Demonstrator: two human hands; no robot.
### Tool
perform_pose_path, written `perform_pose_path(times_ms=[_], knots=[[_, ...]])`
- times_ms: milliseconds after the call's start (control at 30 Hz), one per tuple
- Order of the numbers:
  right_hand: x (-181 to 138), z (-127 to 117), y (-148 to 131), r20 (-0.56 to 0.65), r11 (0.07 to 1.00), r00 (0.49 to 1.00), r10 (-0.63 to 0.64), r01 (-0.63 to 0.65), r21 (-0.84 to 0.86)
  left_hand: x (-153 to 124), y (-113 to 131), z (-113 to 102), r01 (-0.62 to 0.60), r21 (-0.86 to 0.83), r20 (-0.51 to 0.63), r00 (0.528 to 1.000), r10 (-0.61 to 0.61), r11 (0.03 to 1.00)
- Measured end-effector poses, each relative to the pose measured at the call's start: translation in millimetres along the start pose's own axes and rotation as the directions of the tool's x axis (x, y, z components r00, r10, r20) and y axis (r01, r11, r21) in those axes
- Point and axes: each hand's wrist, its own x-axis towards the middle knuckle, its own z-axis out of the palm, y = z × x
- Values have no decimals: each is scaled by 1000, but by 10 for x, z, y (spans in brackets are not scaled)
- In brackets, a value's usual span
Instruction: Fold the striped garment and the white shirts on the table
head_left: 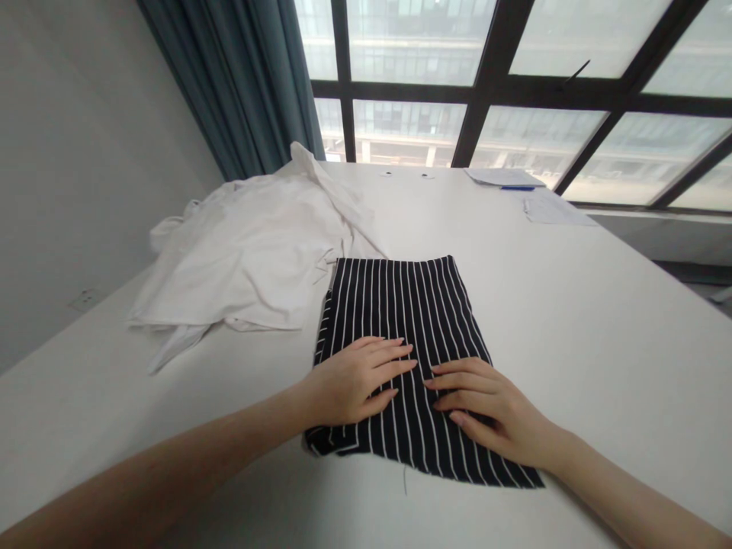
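Note:
A black cloth with thin white stripes point(394, 305) lies folded on the white table in front of me. Its stripes run away from me, and the near edge is uneven, with a loose thread hanging from it. My left hand point(357, 381) rests flat on the left part of the cloth, fingers stretched toward the middle. On the right part lies my right hand point(486, 404), its fingers spread and slightly bent, pointing left. The fingertips of both hands come close together without touching. Neither hand grips the fabric.
A crumpled white garment point(245, 252) lies at the back left, close to the striped cloth. Papers point(503, 177) with a blue pen point(518, 187) are at the far right edge of the white table point(583, 328). Behind stand a blue curtain point(240, 84) and large windows.

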Motion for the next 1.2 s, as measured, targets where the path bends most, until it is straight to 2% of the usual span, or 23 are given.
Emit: perform_pose_path(times_ms=[833,1200], knots=[[5,2,9,-3,999,1000,-19,19,30,-5,-17,20,3,-2,10,1000,-3,1000],[14,27,18,-25,999,999,-34,34,-12,6,-8,3,-1,-9,2,1000,1,1000]])
